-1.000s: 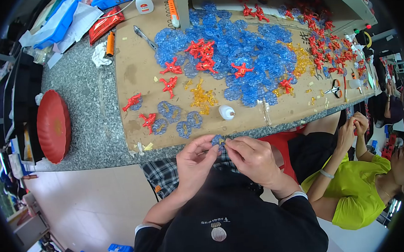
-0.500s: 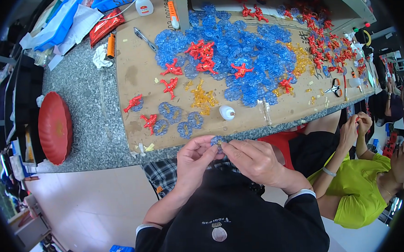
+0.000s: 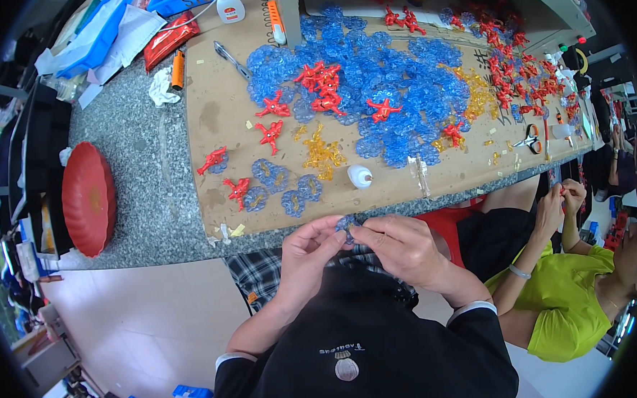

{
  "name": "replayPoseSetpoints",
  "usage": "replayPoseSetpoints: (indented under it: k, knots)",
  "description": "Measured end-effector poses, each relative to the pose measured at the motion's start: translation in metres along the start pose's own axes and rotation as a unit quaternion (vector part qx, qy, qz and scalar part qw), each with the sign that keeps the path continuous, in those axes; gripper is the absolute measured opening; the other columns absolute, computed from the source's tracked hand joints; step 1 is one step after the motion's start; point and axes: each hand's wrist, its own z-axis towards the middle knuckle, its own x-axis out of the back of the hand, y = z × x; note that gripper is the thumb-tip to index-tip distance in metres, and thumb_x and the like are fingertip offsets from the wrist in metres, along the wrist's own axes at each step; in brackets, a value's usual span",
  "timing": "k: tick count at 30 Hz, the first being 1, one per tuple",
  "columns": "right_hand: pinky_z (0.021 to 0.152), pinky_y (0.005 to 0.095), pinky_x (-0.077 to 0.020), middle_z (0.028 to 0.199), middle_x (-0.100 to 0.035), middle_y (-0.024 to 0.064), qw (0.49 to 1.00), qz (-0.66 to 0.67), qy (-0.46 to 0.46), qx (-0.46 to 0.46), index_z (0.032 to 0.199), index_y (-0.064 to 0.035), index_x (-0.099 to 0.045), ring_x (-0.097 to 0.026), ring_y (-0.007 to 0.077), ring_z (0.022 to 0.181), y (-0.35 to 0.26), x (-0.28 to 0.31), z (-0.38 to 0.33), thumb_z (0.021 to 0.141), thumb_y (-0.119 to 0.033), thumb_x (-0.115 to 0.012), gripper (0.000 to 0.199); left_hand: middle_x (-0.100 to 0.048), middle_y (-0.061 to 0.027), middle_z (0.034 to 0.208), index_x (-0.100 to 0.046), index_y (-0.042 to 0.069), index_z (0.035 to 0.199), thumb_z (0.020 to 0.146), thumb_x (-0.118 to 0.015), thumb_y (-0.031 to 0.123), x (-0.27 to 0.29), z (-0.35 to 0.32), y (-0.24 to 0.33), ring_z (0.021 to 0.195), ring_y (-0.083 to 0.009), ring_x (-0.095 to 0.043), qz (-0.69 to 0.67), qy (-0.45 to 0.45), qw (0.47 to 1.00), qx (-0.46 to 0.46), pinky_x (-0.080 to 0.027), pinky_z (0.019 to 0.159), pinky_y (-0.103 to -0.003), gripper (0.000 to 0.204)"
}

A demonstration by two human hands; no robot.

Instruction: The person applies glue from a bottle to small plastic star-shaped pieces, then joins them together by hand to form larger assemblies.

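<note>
Between my two hands, just off the table's near edge, is a small translucent blue plastic piece (image 3: 348, 227). My left hand (image 3: 310, 251) pinches it from the left with thumb and fingers. From the right, the fingertips of my right hand (image 3: 396, 244) close on it too; whether they hold a further small part is hidden. On the cardboard beyond lie several loose blue rings (image 3: 292, 202), a few red figures (image 3: 237, 192) and a pile of small yellow pieces (image 3: 322, 153). A white bottle (image 3: 360, 176) stands nearest my right hand.
A large blue heap (image 3: 377, 80) covers the middle of the cardboard (image 3: 214, 132). Tweezers (image 3: 232, 59), scissors (image 3: 530, 139) and an orange cutter (image 3: 276, 21) lie around it. At left sits a red fluted dish (image 3: 88, 200). A co-worker in a yellow-green shirt (image 3: 569, 301) sits close on my right.
Both hands stay on the blue piece, which has tilted slightly and shifted a little to the right. The whole view has moved very slightly.
</note>
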Motion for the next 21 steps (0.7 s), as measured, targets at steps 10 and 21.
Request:
replayPoseSetpoints:
  k: [10,21]
  knots:
    - [0.051,0.0298,-0.0478,0.078,-0.06,0.0103,0.996,0.036,0.076,-0.007,0.091,0.0025,-0.067,-0.059,0.0224,0.061,0.002,-0.019,-0.012,0.059,0.008,-0.072,0.033,-0.065,-0.0112,0.103,-0.062,-0.002,0.107,0.084,-0.058,-0.006,0.001,-0.004,-0.001,0.094,-0.0136,-0.061,-0.007,-0.004,1.0,-0.017,-0.05,0.083,-0.026,0.024]
    - [0.054,0.0303,-0.0493,0.078,-0.06,0.0112,0.995,0.047,0.082,-0.027,0.088,0.0034,-0.066,-0.06,0.0243,0.063,0.003,-0.024,-0.009,0.059,0.011,-0.069,0.03,-0.064,-0.0121,0.104,-0.062,-0.003,0.106,0.085,-0.058,-0.006,0.001,-0.002,-0.005,0.093,-0.0134,-0.061,0.027,0.023,0.999,-0.039,-0.05,0.084,-0.026,0.022]
